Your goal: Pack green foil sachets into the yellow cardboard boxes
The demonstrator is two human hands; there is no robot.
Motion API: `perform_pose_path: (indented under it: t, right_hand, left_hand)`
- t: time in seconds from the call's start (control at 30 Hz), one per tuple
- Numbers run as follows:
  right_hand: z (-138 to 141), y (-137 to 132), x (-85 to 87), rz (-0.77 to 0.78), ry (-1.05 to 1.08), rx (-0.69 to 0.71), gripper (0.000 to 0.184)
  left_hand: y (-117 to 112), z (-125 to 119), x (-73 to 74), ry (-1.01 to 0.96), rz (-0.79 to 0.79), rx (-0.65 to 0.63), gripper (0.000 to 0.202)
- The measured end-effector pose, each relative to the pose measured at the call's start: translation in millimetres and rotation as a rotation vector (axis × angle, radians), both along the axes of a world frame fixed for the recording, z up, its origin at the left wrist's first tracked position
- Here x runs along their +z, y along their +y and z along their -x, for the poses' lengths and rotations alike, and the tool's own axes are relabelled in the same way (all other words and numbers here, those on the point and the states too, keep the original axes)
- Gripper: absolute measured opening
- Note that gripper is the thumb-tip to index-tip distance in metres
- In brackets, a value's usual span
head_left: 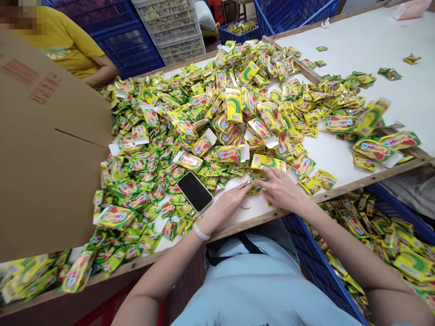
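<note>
Over the white table lie many small shiny green and yellow packets [146, 156] and small yellow-green cardboard boxes [233, 105], some with white flaps up. Near the front edge, the fingertips of my left hand [228, 202] close on a small green packet [250, 181]. My right hand [284, 186] lies just to the right, fingers apart, its fingertips close to the same packet. Right behind those fingers is a yellow box [268, 162]. A phone with a dark screen [195, 192] rests on the packets left of my left hand.
A large brown carton [50, 149] stands at the left. Behind it sits a person in a yellow shirt [70, 40]. A blue crate [326, 258] full of boxes is below the table edge at my right. Wooden strips [356, 181] edge the table. Stacked crates [170, 29] stand behind.
</note>
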State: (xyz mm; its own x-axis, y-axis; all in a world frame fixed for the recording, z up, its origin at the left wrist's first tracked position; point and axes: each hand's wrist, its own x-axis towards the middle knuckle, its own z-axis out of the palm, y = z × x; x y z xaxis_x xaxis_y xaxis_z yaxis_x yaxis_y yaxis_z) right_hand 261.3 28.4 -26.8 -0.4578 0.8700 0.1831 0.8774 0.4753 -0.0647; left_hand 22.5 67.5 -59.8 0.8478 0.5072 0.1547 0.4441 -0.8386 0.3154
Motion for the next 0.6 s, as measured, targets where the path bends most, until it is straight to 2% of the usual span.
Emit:
perform_pose_path:
  t: [0.1, 0.2, 0.27, 0.33, 0.4, 0.47, 0.6]
  right_hand:
    - [8, 12, -7.1, -0.009, -0.101, 0.064, 0.030]
    - [3, 19, -11.4, -0.087, -0.053, 0.100, 0.029]
    - [-6, 18, -13.5, -0.137, 0.124, 0.057, 0.029]
    - [-14, 14, -15.8, -0.144, 0.411, -0.032, 0.027]
    - [-18, 7, -18.6, -0.107, 0.710, -0.160, 0.023]
    - [-17, 1, -21.1, -0.060, 0.887, -0.287, 0.021]
    - [-17, -5, -19.8, 0.038, 1.084, -0.428, 0.023]
  left_hand:
    - [-5, 5, -1.4, -0.065, 0.081, 0.020, 0.063]
    - [-3, 1, -7.4, -0.135, 0.071, 0.101, 0.075]
    - [2, -1, -13.3, -0.145, 0.047, 0.141, 0.061]
    - [7, -2, -17.0, -0.146, 0.079, 0.150, 0.043]
    - [9, -1, -15.3, -0.187, 0.152, 0.162, 0.034]
    - [8, -2, -7.5, -0.270, 0.229, 0.225, 0.032]
    - [0, -14, 12.9, -0.342, 0.284, 0.341, 0.030]
